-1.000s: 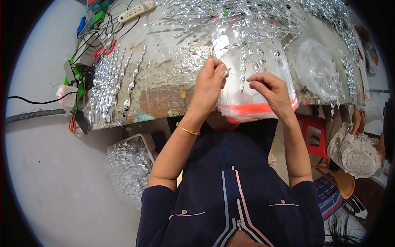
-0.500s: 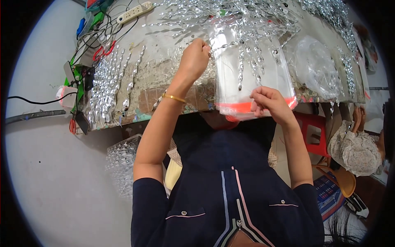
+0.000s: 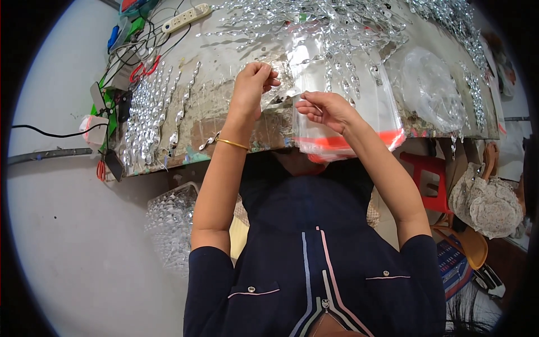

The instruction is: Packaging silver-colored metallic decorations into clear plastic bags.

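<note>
My left hand (image 3: 252,87) is raised over the table, its fingers curled into a pinch; what they hold, if anything, is too small to make out. To its right, my right hand (image 3: 328,111) also pinches with thumb and forefinger, over the left edge of a stack of clear plastic bags (image 3: 368,115) with a red band. Small silvery bits (image 3: 279,100) show between the two hands; I cannot tell whether either hand grips them. Twisted silver strands (image 3: 352,78) hang across the bags' far part from a large silver pile (image 3: 314,22).
More twisted silver strands (image 3: 149,106) lie at the table's left, near red-handled scissors (image 3: 145,69), cables and a white power strip (image 3: 186,18). A crumpled clear bag (image 3: 432,90) sits at right. Below stand a red stool (image 3: 429,182) and a basket of silver pieces (image 3: 168,224).
My right hand has moved left and away from me, from the bags' red band toward my left hand. My left hand has shifted slightly left and nearer to me.
</note>
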### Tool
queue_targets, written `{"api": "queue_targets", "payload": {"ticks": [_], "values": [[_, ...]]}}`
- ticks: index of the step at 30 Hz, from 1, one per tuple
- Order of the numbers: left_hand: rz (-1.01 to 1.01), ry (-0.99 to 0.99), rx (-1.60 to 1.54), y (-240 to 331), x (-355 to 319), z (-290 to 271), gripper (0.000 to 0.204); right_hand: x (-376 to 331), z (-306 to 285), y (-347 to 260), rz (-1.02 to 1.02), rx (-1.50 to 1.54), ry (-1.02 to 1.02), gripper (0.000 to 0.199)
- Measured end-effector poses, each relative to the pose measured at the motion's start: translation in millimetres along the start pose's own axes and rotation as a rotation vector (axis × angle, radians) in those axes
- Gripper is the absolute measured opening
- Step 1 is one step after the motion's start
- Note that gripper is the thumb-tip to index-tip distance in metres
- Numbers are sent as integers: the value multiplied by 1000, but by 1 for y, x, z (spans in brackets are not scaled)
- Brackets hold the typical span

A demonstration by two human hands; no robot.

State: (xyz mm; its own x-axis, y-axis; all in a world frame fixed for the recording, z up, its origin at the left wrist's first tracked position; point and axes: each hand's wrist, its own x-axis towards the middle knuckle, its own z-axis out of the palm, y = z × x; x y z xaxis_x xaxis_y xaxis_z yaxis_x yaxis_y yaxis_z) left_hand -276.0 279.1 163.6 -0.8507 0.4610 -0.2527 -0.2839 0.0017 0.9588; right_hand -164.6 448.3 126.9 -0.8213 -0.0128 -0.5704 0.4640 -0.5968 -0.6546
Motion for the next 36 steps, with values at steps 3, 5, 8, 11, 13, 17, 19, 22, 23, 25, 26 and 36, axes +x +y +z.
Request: {"api": "queue_targets", "payload": {"ticks": [3,5,8,11,13,17,19,22,23,25,26,36], "values": [[34,9,-10,-13,-13,-3,17,6,6,4,63,70,-12,22],[62,12,9,-27,-27,3,17,8,9,7,84,112,-9,21],[86,105,-22,-50,-62,25,15,11,8,17,130,137,-31,20],[167,150,30,-76,-76,29,14,11,6,25,167,60,-85,19],[245,259,252,-82,-84,30,15,9,4,28,226,63,-52,20],[293,287,306,-90,-89,31,15,5,4,28,230,50,-67,21],[291,296,300,-94,-90,32,15,5,3,29,219,50,-76,22],[277,308,265,-97,-90,34,15,2,3,31,215,129,-93,25],[269,311,238,-97,-90,34,15,0,5,31,216,129,-93,25],[254,299,189,-99,-91,35,15,-4,7,30,224,233,-50,26],[240,286,142,-100,-91,35,15,-3,6,32,224,234,-49,26],[9,197,-345,-91,-94,34,12,-13,14,34,197,267,2,24]]}}
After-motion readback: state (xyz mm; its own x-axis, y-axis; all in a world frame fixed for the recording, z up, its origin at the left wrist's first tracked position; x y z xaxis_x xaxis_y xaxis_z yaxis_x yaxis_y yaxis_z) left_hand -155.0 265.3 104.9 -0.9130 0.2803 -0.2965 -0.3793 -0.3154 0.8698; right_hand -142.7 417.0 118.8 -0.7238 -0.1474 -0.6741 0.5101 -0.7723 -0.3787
